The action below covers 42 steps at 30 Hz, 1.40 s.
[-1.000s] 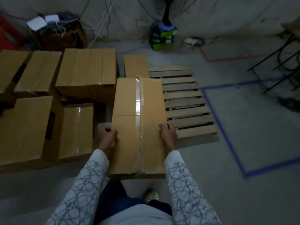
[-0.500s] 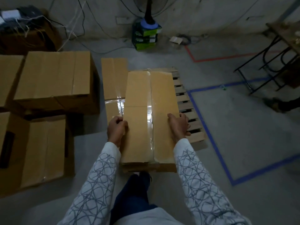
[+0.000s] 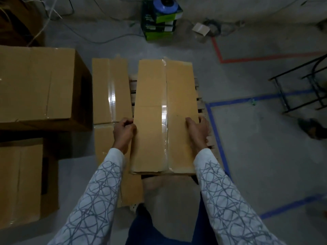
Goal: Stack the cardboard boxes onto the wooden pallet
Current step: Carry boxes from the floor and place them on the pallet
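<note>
I hold a long taped cardboard box (image 3: 164,114) in front of me, above the wooden pallet (image 3: 200,103), which shows only as slat ends along the box's left and right edges. My left hand (image 3: 123,131) grips the box's left edge, fingers curled round it. My right hand (image 3: 197,129) grips the right edge. Two long boxes lie end to end just left of the held one, a far box (image 3: 110,91) and a near box (image 3: 104,140); whether they rest on the pallet I cannot tell.
A large cardboard box (image 3: 37,85) stands on the floor at left, another box (image 3: 21,183) nearer me. Blue tape (image 3: 215,131) and red tape (image 3: 265,57) mark the floor at right. A black metal frame (image 3: 300,89) stands far right, a green-black box stack (image 3: 159,20) by the wall.
I have stepped forward and to the right with the box; it now hangs over the pallet and covers most of it. Both hands keep the same grip.
</note>
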Each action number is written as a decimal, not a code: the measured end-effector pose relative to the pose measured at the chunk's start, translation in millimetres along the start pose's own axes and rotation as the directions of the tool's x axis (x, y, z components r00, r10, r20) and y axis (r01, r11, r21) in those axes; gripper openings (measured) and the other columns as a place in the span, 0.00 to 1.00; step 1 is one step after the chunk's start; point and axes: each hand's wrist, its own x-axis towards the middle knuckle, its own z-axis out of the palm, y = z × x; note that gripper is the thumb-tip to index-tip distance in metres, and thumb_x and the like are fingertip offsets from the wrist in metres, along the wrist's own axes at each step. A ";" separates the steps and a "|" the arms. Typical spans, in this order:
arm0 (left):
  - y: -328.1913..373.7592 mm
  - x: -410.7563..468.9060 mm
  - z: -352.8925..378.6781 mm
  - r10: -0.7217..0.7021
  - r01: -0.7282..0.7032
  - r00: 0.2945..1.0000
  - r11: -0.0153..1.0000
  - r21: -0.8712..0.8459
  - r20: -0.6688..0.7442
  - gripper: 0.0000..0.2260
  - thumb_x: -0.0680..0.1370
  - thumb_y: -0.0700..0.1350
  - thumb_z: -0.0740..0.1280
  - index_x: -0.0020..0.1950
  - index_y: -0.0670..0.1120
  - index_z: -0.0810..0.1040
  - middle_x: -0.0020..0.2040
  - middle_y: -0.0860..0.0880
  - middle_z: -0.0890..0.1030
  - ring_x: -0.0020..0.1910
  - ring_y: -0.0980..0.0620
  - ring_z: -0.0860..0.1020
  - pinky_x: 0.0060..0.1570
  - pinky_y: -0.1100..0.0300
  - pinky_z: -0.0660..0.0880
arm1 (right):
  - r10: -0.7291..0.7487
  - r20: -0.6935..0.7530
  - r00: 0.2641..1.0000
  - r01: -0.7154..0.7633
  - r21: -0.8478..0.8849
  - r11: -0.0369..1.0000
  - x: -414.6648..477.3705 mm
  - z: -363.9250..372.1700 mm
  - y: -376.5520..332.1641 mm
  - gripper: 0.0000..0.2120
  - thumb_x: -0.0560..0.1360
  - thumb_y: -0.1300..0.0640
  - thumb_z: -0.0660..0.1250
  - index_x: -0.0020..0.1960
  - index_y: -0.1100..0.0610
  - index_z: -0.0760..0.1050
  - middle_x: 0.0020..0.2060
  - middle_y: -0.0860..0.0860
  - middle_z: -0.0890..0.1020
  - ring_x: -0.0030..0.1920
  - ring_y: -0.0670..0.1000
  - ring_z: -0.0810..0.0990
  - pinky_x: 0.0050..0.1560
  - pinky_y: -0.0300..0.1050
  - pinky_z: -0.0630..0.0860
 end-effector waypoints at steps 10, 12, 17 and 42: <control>-62.5 311.2 120.9 -0.017 0.056 0.988 0.964 0.261 -0.150 0.15 0.77 0.43 0.67 0.63 0.55 0.77 0.50 0.49 0.81 0.44 0.50 0.80 0.45 0.58 0.78 | -0.058 0.194 0.979 0.091 -0.169 0.981 326.4 198.9 17.9 0.37 0.74 0.39 0.74 0.78 0.47 0.64 0.77 0.48 0.66 0.75 0.56 0.64 0.73 0.64 0.60; -98.0 371.2 132.1 -0.045 0.090 0.986 0.954 0.284 -0.162 0.18 0.70 0.53 0.67 0.60 0.62 0.78 0.50 0.47 0.82 0.51 0.42 0.80 0.51 0.47 0.81 | -0.060 0.214 0.975 0.099 -0.176 0.979 382.9 241.8 29.5 0.36 0.73 0.40 0.74 0.77 0.47 0.65 0.76 0.49 0.67 0.75 0.57 0.64 0.73 0.64 0.59; -153.5 454.2 160.1 0.010 0.042 0.984 0.956 0.291 -0.176 0.22 0.73 0.58 0.63 0.67 0.62 0.76 0.59 0.50 0.82 0.62 0.43 0.77 0.62 0.42 0.77 | -0.088 0.300 0.950 0.144 -0.172 0.974 472.6 300.5 68.7 0.38 0.74 0.40 0.74 0.79 0.46 0.62 0.77 0.49 0.66 0.76 0.57 0.64 0.74 0.68 0.63; -208.0 359.9 217.2 -0.727 0.427 0.683 0.482 -0.765 -0.076 0.31 0.80 0.50 0.70 0.80 0.46 0.62 0.67 0.39 0.76 0.50 0.42 0.83 0.37 0.44 0.84 | 0.222 0.496 0.839 -0.145 -0.190 0.971 385.4 289.2 174.9 0.51 0.66 0.42 0.74 0.82 0.37 0.50 0.67 0.44 0.74 0.69 0.55 0.75 0.70 0.62 0.74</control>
